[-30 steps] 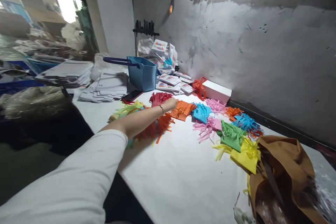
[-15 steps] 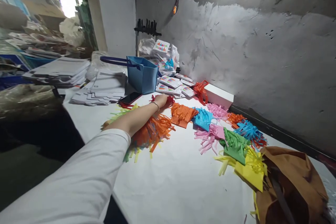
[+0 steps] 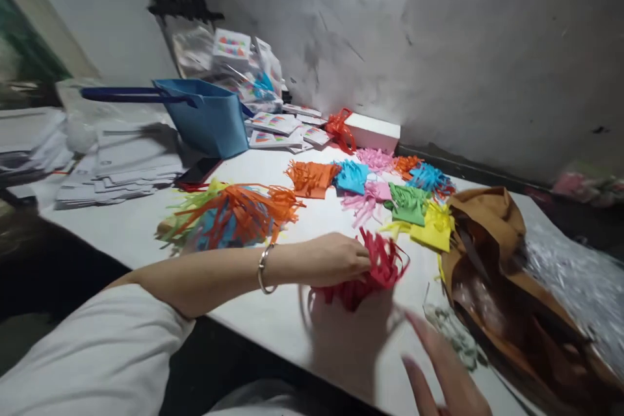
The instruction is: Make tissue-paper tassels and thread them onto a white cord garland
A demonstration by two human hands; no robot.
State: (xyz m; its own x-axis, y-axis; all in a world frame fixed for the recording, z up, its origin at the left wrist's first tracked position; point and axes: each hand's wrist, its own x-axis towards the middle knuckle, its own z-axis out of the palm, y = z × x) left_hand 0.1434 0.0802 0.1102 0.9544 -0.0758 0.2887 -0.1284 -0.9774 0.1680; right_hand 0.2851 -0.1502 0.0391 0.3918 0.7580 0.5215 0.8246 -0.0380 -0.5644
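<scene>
Since the earlier frame, the red fringed bundle [image 3: 383, 270] has been brought from the far part of the surface [image 3: 322, 218] to the lower centre of the frame, and the right hand [image 3: 453, 370] has come into sight at the lower right.

In the head view, the only one given, the red bundle is gripped by the left hand [image 3: 336, 260], whose fingers are closed over its left side. The right hand is blurred, empty as far as can be seen, with its fingers spread and well apart from the left. The step in hand is judged to be the bringing-in of one bundle; a second hold by the right hand appears to be called for, with the strips kept from being crushed.

The red strips are narrow, limp and curled; whether paper or cloth is used cannot be told. Similar fringes are seen on the flat, folded orange bundle [image 3: 314, 180], green bundle [image 3: 409, 203] and yellow bundle [image 3: 431, 229], right of centre. Longer, tangled strips are piled in the loose heap [image 3: 244, 208] at left centre. Soft, creased folds are shown by the brown bag [image 3: 487, 221] at the right.
</scene>
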